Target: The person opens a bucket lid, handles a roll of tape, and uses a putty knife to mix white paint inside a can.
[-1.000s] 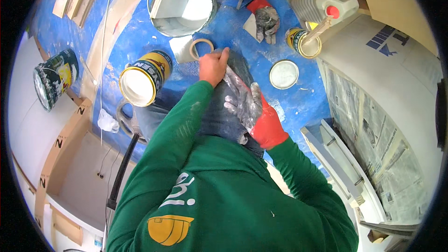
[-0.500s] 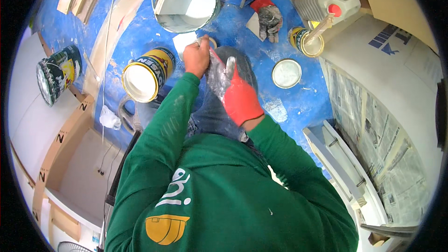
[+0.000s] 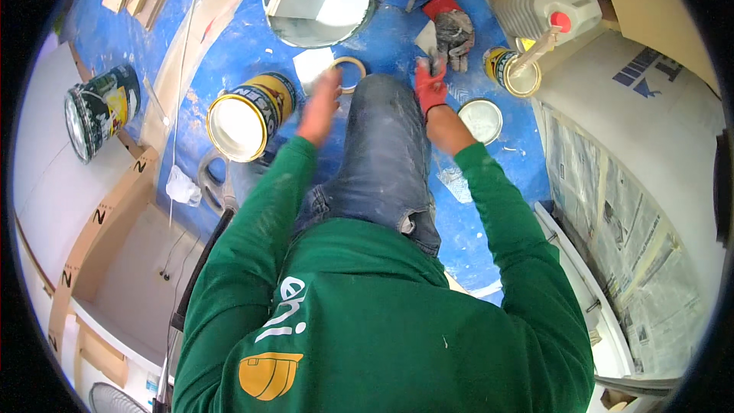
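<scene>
My bare left hand is raised beside my knee, its fingers stretched upward and blurred, with nothing visible in them. It is near a tape roll and a white square piece on the floor. On my right hand is a red glove with grey-coated fingers. Those fingers reach to the edge of a pale flat piece; their grip is too unclear to make out. Just past them lies another red-and-grey glove. A round lid with white paint rests close to my right wrist.
An open can of white paint stands at left, and a large bucket at the back. A small can holding a brush and a plastic jug are at right. Another paint can sits far left. A cable crosses the floor.
My hands have come apart from in front of my knee. My gloved right hand has moved right and away from me, toward the glove on the floor. My left hand has dropped slightly nearer.
</scene>
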The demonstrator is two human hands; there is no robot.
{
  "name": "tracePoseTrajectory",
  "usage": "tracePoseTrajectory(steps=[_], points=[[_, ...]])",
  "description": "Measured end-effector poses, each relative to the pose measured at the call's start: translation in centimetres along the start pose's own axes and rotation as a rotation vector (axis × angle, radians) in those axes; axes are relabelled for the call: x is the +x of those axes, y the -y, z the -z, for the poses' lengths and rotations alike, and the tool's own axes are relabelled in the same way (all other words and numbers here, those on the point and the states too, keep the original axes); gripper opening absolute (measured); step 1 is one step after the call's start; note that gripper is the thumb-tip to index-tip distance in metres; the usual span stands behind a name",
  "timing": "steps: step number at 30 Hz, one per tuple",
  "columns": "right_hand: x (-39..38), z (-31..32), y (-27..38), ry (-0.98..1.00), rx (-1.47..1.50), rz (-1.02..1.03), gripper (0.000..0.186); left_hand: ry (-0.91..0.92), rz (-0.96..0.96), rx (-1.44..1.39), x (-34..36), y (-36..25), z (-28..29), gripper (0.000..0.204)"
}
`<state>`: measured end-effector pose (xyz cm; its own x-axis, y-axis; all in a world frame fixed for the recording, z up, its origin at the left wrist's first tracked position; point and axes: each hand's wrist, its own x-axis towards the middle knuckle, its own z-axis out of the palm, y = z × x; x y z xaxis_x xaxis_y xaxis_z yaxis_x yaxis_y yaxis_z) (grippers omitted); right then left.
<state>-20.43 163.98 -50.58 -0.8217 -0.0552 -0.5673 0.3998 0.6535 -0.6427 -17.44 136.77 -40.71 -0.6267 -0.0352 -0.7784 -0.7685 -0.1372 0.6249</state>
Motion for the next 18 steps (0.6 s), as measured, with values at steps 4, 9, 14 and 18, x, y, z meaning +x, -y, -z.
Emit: tracePoseTrajectory(steps=[4,9,14,18], points=[[-7.3,5.6,8.1,0.082,-0.170,0.363,0.052,-0.014,-0.424,0.837,-5.9,4.3,-3.7,0.070],[-12.3,8.8,9.2,0.339,-0.038,-0.010,0.031,0.062,-0.390,1.004,-2.1,1.5,0.5,0.047],[-9.5,12.7,9.6,0.264,0.307,-0.071,0.044,-0.007,-0.303,1.473,3.7,6.4,1.8,0.034],[-5.7,15.5,10.6,0.107,-0.067,-0.089,0.041,-0.113,-0.195,1.425,6.0,9.6,3.2,0.028]])
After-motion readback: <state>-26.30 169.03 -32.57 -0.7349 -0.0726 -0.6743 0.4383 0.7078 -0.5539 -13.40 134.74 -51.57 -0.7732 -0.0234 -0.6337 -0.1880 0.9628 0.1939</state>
